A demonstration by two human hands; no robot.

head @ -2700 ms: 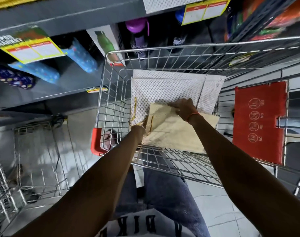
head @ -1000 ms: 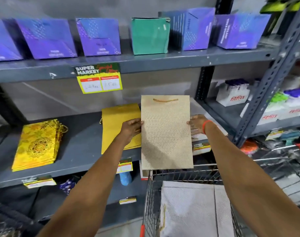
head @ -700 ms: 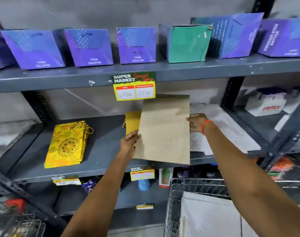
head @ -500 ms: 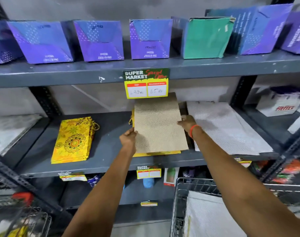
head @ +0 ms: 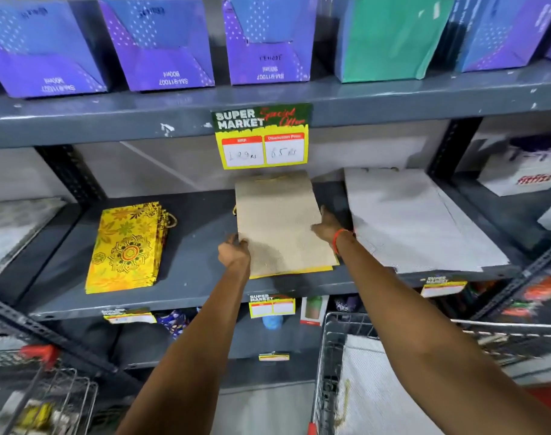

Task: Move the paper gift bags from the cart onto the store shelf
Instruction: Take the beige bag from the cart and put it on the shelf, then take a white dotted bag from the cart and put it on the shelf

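A flat beige paper gift bag point(head: 280, 221) lies on the grey middle shelf point(head: 198, 277), on top of a plain yellow bag whose edge point(head: 299, 271) shows at the front. My left hand point(head: 235, 254) grips the beige bag's near left corner. My right hand point(head: 329, 226), with an orange wristband, holds its right edge. Lower right, the wire cart point(head: 327, 346) holds a white dotted gift bag point(head: 371, 387) with a gold cord handle.
A stack of yellow floral gift bags point(head: 126, 246) lies left on the same shelf, and white dotted bags point(head: 409, 221) lie right of my hands. Purple and green boxes point(head: 161, 42) line the upper shelf. A price tag point(head: 263, 136) hangs above. Another wire basket point(head: 48, 397) sits lower left.
Both hands lifted the beige bag out of the cart, carried it upright to the shelf, then tipped it flat onto the yellow bag.
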